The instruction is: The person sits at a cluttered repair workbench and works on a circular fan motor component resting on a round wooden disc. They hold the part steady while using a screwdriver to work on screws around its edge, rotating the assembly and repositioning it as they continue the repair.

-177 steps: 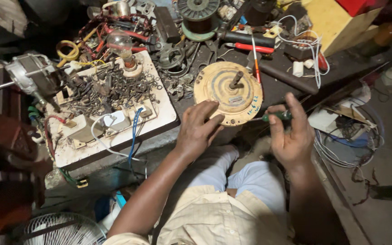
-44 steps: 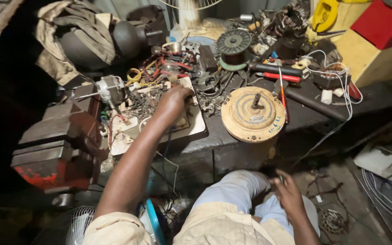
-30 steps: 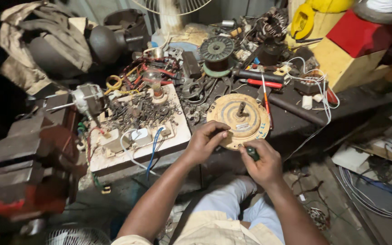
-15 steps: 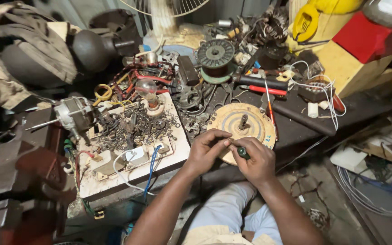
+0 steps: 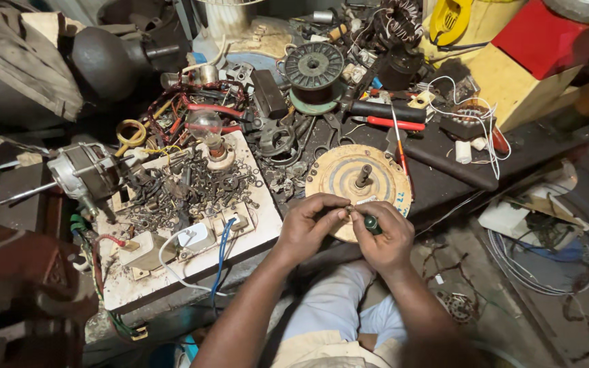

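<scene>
My right hand grips a small screwdriver with a dark green handle, its tip pointing left. My left hand pinches something tiny, likely a screw, at that tip; the piece itself is too small to make out. Both hands meet just over the near edge of a round tan motor cover with a short shaft standing at its centre. The cover lies on a dark workbench.
A white board with a pile of screws and nuts, a bulb and wired switches lies at left. A small motor, a wire spool, red-handled pliers, yellow and red boxes and coiled cable on the floor crowd around.
My left hand reached to the screw pile on the white board, then came back. Both hands have closed together at the near edge of the round cover, fingers now meeting the screwdriver tip.
</scene>
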Demonstrator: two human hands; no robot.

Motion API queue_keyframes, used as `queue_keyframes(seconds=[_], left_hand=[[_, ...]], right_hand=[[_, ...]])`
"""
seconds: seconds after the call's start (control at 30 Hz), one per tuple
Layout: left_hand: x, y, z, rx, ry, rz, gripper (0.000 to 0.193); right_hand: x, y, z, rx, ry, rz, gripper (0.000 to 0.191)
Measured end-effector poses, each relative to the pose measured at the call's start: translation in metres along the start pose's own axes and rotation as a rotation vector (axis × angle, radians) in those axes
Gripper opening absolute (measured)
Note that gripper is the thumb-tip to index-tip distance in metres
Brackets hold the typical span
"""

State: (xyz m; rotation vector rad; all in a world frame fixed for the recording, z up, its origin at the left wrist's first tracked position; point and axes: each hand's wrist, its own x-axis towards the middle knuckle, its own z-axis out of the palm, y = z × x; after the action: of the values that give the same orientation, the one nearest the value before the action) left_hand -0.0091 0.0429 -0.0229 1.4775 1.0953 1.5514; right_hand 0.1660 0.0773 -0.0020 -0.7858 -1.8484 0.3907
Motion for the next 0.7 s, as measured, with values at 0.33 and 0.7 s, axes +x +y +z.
queue_keyframes(seconds=[0.33,0.7], left_hand=[[0.003,-0.017,0.014,0.036,0.025,0.073,0.021],[0.002,-0.049,0.012,0.324,0.015,0.229,0.029]], right_hand=[[0.020,-0.011,-0.022,0.135,-0.033,0.169,0.011],[0.123,-0.068,0.042,-0.301,-0.856,-0.302,0.041]])
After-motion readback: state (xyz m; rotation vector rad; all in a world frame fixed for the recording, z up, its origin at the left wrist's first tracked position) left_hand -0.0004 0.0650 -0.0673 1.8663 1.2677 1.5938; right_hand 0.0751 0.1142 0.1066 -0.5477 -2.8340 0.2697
